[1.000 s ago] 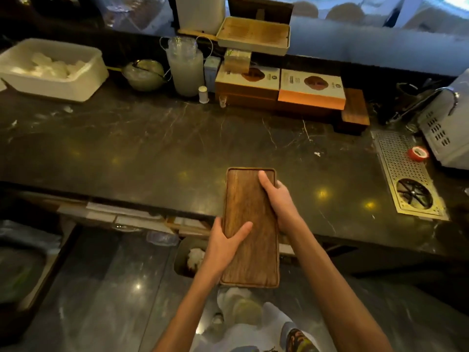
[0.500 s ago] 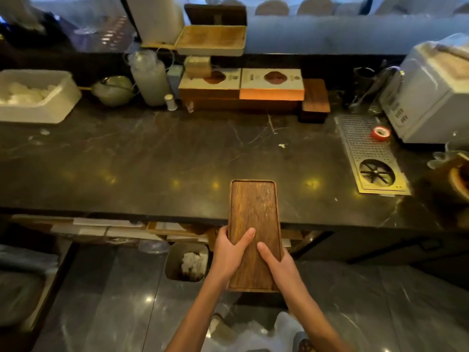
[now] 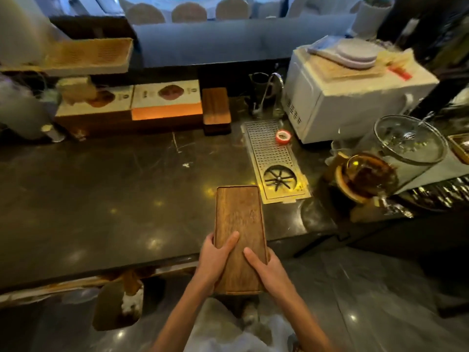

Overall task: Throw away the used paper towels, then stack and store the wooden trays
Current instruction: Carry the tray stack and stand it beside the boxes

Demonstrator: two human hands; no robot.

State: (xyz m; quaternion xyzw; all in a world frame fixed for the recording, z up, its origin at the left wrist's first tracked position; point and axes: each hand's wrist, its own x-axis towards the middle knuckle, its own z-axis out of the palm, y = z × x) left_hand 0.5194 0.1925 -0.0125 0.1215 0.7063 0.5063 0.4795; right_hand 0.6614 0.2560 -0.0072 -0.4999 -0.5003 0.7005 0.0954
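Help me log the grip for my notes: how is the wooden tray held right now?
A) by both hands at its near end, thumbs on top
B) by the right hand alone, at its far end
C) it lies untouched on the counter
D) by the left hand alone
A: the left hand and the right hand both grip the near end of the wooden tray, each with its thumb on top.

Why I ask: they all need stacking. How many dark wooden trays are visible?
2 clearly: one wooden tray held in the foreground, partly over the counter; a second tray tops a dark pile at the back, beside the orange box. More may lie beneath.
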